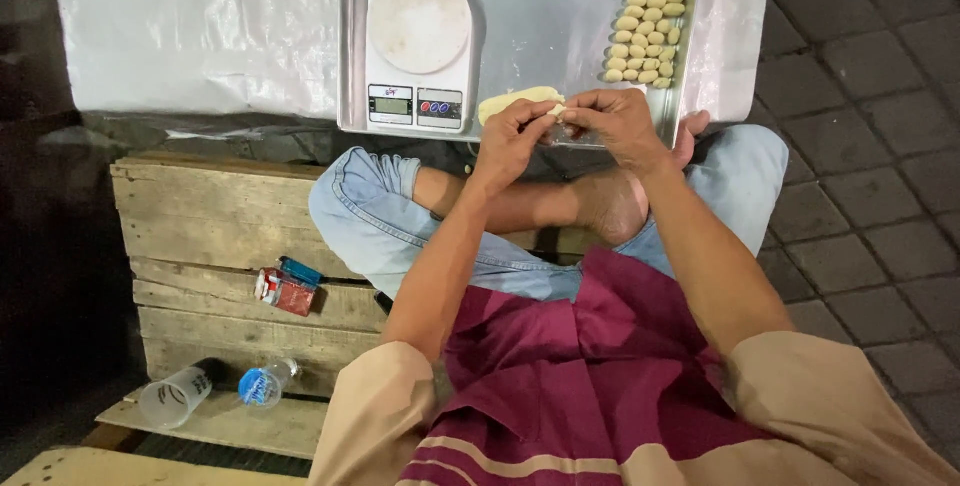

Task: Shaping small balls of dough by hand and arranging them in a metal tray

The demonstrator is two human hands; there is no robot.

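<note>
Dough piece [557, 110] sits pinched between my two hands, left hand [512, 138] and right hand [612, 124] both closed on it; dough log [518, 99] lies just beyond my left fingers on the metal tray [545, 16], long axis left-right; shaped pieces [652, 16] well right.

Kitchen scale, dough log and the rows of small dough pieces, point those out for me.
kitchen scale [419, 21], head view, on its round white platter.
dough log [512, 101], head view, on its pale middle.
small dough pieces [650, 26], head view, mid-cluster on the tray's right side.
</note>
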